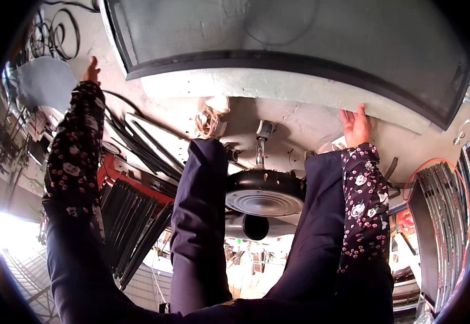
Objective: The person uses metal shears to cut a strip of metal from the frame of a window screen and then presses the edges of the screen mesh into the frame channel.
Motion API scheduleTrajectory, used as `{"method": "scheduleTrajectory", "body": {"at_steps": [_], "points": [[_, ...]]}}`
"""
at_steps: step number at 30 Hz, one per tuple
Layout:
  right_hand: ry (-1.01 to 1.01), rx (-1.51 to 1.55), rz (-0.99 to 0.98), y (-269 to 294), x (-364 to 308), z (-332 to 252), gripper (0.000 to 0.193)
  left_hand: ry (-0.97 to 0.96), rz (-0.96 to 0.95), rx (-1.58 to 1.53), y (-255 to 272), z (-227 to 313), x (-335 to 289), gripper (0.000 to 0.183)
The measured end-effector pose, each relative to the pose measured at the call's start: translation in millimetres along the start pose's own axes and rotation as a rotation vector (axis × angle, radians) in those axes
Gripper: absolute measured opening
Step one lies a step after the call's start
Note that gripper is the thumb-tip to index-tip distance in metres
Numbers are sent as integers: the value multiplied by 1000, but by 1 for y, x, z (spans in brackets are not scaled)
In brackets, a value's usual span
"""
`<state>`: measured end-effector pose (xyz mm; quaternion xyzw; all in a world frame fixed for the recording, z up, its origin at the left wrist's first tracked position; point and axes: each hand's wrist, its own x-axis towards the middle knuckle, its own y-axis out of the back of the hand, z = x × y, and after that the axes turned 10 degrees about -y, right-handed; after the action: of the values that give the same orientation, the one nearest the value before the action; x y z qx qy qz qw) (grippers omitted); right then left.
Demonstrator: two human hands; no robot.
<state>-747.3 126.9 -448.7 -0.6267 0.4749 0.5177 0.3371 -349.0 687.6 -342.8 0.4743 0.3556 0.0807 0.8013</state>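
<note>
A large flat dark panel with a black frame [278, 32], perhaps a screen, lies in front of me across the top of the view. Along its near edge runs a long pale strip [283, 85]. My right hand [357, 129] reaches to the strip's lower edge with its fingers stretched out, the fingertips at or touching that edge. My left hand [91, 73] is off to the left of the panel, fingers extended, with no object seen in it. It is nearest to a grey flat sheet [48, 83] with a rounded edge. Part of each palm is hidden.
Between my knees stands a black round stool-like piece [264, 200] with a metal post. Dark cables [65, 35] coil at the far left. Long black strips [148, 151] and a stack of dark panels [129, 227] lie left. More stacked panels [440, 227] stand right.
</note>
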Motion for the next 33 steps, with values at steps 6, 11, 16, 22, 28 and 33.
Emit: {"method": "scheduleTrajectory", "body": {"at_steps": [6, 11, 16, 22, 28, 33], "points": [[-223, 50, -110, 1, -70, 9, 28, -30, -498, 233, 44, -73, -73, 50], [-300, -63, -173, -7, -167, 8, 35, -90, -829, 234, 88, -127, -213, 62], [-238, -191, -312, 15, -228, -37, 41, 99, -614, 4, 179, -193, -428, 46], [-208, -320, -231, 77, -245, -54, 33, 473, -737, 367, 170, -215, -586, 43], [-145, -357, 25, 129, -235, -65, 31, 458, -680, 354, 159, -125, -513, 45], [-7, -380, 149, 121, -270, -90, 34, 435, -659, 364, 135, -107, -369, 51]]}}
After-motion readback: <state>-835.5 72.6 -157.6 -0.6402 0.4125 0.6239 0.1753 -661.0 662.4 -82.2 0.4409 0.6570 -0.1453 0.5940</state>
